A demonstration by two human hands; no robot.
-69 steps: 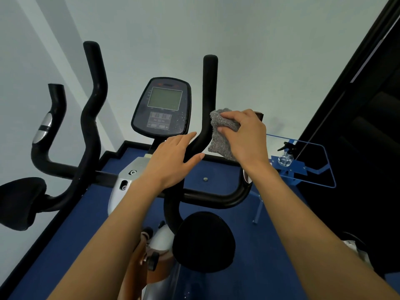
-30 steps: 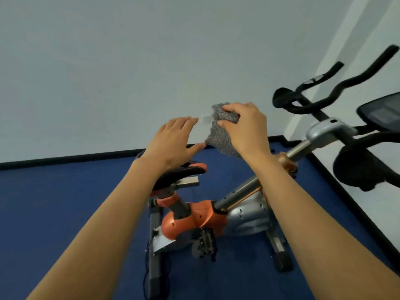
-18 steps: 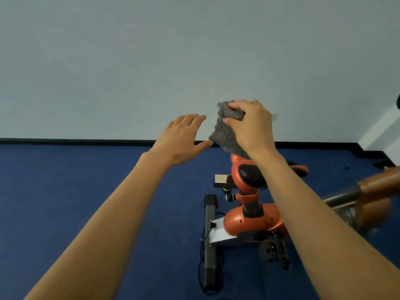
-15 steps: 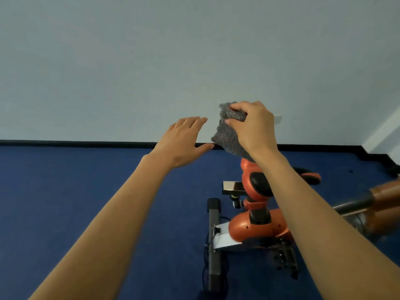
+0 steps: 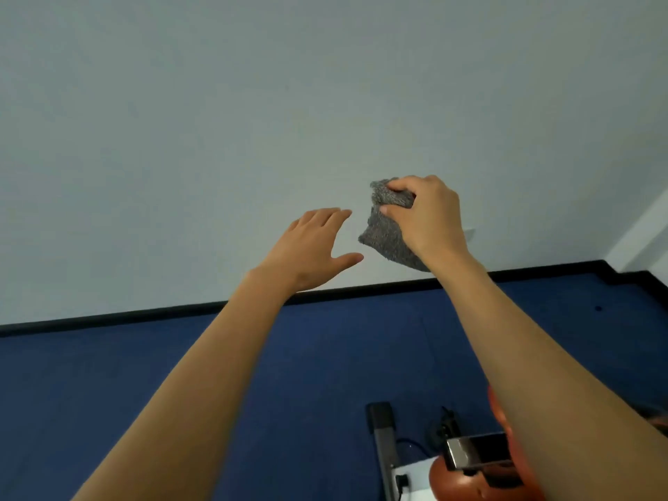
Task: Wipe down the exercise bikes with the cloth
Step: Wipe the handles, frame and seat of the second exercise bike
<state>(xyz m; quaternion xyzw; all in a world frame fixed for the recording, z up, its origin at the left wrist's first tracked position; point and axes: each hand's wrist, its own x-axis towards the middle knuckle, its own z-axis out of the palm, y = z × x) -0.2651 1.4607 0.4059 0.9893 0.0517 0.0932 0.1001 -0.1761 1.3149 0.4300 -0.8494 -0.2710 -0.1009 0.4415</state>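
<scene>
Up against the pale wall (image 5: 253, 103), the right hand (image 5: 428, 218) pinches a bunched grey cloth (image 5: 385, 229), held in the air. Beside it the left hand (image 5: 311, 247) is spread wide, empty. Low at right, the orange exercise bike (image 5: 466, 479) sits on blue floor (image 5: 108, 374), partly hidden behind the right forearm. No writing is legible.

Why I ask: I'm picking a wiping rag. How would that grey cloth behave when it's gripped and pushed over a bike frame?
Probably floppy: the grey cloth bunches and sags below the right hand. Likely light, since a fingertip grip holds it aloft. Its nubby knit texture suggests it drags rather than slips.
</scene>
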